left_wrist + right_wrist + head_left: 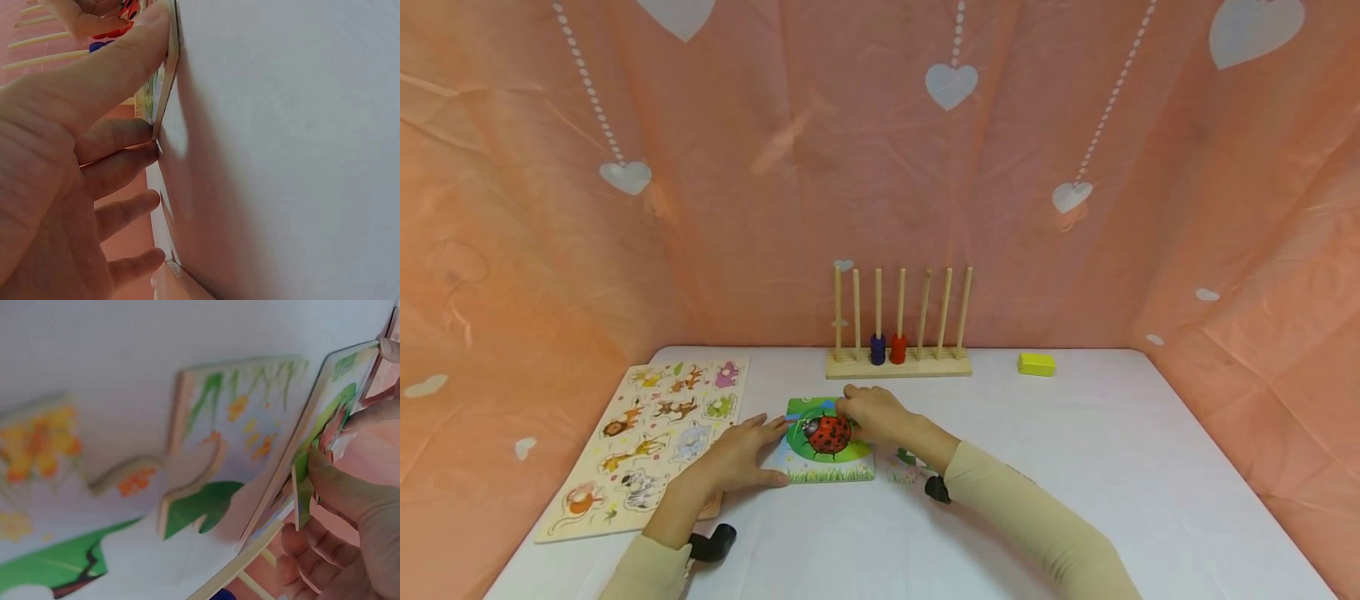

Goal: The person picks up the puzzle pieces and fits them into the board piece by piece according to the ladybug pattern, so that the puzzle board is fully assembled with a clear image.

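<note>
A ladybug puzzle board [829,473] lies on the white table. The left hand [741,454] is at its left side; in the left wrist view that hand [94,137] has its thumb on one board edge and fingertips against another, fingers loosely bent. The right hand [876,414] is over the board's upper right corner. In the right wrist view the right hand [356,531] pinches a green puzzle piece [302,487] between thumb and fingers, tilted above the board [340,369]. Loose puzzle pieces [209,425] lie beside the board, mostly behind the right wrist in the head view.
An animal puzzle board [662,425] lies at the left. At the back stands a wooden peg rack [898,368] with blue beads [877,350] and red beads [898,349]. A yellow block [1036,364] is at the back right. Pink curtain [880,192] surrounds the table.
</note>
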Demonstrator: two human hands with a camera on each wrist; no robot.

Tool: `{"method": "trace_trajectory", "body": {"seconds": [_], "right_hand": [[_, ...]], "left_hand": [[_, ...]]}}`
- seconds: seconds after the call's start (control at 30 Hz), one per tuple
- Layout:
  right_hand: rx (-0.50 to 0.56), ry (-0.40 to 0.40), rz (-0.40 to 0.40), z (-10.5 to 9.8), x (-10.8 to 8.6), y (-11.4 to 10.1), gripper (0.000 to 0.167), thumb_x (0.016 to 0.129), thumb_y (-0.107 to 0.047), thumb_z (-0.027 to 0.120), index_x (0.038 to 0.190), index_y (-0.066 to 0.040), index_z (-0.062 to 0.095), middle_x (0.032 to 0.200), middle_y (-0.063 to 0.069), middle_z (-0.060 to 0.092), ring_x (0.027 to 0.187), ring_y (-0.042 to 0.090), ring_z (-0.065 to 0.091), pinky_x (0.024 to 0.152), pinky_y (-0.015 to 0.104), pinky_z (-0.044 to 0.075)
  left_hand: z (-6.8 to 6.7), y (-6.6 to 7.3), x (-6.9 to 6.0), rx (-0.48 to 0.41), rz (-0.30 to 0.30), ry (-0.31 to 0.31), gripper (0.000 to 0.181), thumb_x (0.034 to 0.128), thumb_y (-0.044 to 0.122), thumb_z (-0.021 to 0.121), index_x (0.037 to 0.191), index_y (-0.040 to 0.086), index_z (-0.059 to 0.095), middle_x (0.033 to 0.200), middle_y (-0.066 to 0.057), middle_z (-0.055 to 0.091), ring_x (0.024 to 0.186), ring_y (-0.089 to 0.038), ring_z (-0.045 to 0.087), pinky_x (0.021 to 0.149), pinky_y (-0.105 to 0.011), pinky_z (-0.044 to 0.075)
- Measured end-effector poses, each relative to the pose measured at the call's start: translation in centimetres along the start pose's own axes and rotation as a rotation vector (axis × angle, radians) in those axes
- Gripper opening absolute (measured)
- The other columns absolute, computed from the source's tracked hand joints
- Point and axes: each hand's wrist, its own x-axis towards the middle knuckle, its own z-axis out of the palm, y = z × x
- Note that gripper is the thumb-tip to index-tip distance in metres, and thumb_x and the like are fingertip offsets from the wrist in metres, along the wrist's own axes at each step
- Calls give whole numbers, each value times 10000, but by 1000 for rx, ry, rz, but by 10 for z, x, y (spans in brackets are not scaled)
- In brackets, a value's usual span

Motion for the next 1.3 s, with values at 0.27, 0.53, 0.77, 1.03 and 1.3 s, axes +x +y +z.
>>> {"method": "trace_trajectory", "body": {"seconds": [0.27, 0.53, 0.77, 1.03, 1.3], "right_hand": [[55, -9, 26, 3, -1, -1, 327, 808, -244, 841, 1104, -153, 738, 999, 6, 612, 830, 152, 631, 748, 263, 522], [74, -43, 52, 5, -1, -3, 288, 837, -265, 815, 1102, -174, 751, 964, -11, 609, 820, 133, 613, 706, 241, 501], [98, -46, 68, 5, -2, -3, 309, 844, -266, 806, 1133, -173, 753, 985, -8, 621, 850, 141, 616, 689, 235, 496], [144, -33, 61, 4, -5, 0, 319, 841, -230, 812, 1143, -151, 745, 981, -1, 617, 850, 132, 599, 677, 225, 477], [102, -8, 27, 2, -14, 0, 398, 881, -345, 766, 1213, -132, 710, 1103, 24, 627, 942, 144, 594, 733, 269, 474]], "left_hand": [[0, 1, 0, 0, -8, -6, 837, 737, 426, 859, 1352, -63, 571, 1422, -239, 527, 1323, -560, 392, 1026, -709, 334], [0, 1, 0, 3, -6, -7, 834, 735, 421, 863, 1350, -62, 573, 1418, -238, 531, 1322, -559, 396, 1024, -707, 338], [0, 1, 0, 3, 6, -2, 826, 737, 410, 864, 1348, -64, 574, 1415, -242, 532, 1314, -564, 401, 1018, -706, 346], [1, 0, 1, 3, 0, -1, 829, 738, 415, 862, 1355, -57, 572, 1422, -232, 530, 1324, -556, 396, 1022, -705, 342], [2, -1, 1, 3, 4, -1, 839, 737, 429, 859, 1360, -52, 569, 1427, -231, 526, 1325, -560, 391, 1019, -711, 340]]}}
